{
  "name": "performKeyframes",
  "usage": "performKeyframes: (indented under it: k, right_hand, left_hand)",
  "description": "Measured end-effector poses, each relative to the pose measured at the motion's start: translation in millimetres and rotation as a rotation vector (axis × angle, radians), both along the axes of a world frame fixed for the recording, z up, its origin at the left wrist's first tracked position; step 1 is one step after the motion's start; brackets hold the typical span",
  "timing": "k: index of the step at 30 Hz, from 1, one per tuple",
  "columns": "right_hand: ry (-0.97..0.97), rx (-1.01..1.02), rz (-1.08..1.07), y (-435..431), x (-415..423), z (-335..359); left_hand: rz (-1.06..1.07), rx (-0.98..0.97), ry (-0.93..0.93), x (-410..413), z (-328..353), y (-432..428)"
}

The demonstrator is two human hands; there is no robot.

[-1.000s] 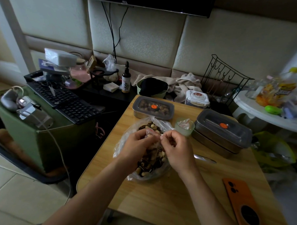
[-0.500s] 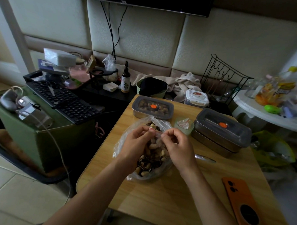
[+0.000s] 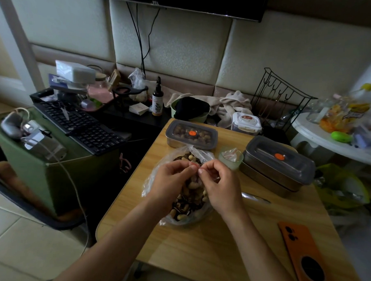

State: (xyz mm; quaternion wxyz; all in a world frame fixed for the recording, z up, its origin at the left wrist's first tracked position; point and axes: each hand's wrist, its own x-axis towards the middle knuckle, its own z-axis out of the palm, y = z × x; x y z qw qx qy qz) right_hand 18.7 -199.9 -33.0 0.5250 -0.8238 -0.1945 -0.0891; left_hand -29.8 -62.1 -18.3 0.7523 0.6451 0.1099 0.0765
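1. Your left hand (image 3: 170, 182) and your right hand (image 3: 220, 184) are held close together above the plastic bag (image 3: 152, 181); their fingertips meet in the middle.
2. The fingers of both hands are curled; the thumb and forefinger of each hand pinch a small piece (image 3: 197, 167) from either side; it has a reddish tint, but it is too small to tell what it is.
3. The bag lies on the wooden counter (image 3: 197, 247) directly under your hands, nearer the counter's left edge; its mouth opens toward the far side; it holds peanuts in the shell (image 3: 190, 186) mixed with dark striped seeds (image 3: 180, 207).
4. Just beyond the bag stands a small steel box (image 3: 191, 135) with a grey lid and an orange dot; brownish round pieces show through the lid.
5. A pale green cup (image 3: 230, 161) stands just right of the bag's mouth with a crumpled wrapper inside; right of it are two stacked steel boxes (image 3: 279, 163), the upper one lidded with an orange dot.
6. A metal handle (image 3: 255, 198) lies on the counter beside your right wrist; an orange phone (image 3: 309, 262) lies back up near the right corner, beside your right forearm.
7. Left of the counter, well apart from the bag, a black keyboard (image 3: 81, 123) rests on a green box (image 3: 72, 178).
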Motion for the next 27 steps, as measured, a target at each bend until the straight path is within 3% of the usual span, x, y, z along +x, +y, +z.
performKeyframes:
  k: [7,15,27]
  right_hand:
    - [-0.026,-0.029,-0.031,0.8,-1.3,4.0]
    - [0.175,0.070,0.000,1.7,3.8,-1.7]
    - [0.127,0.011,0.015,1.7,3.0,-3.8]
  left_hand:
    - [-0.004,0.056,0.005,-0.9,0.8,2.6]
    - [0.046,0.065,0.045,-2.1,3.6,3.3]
    - [0.026,0.122,0.037,-2.3,1.7,2.3]
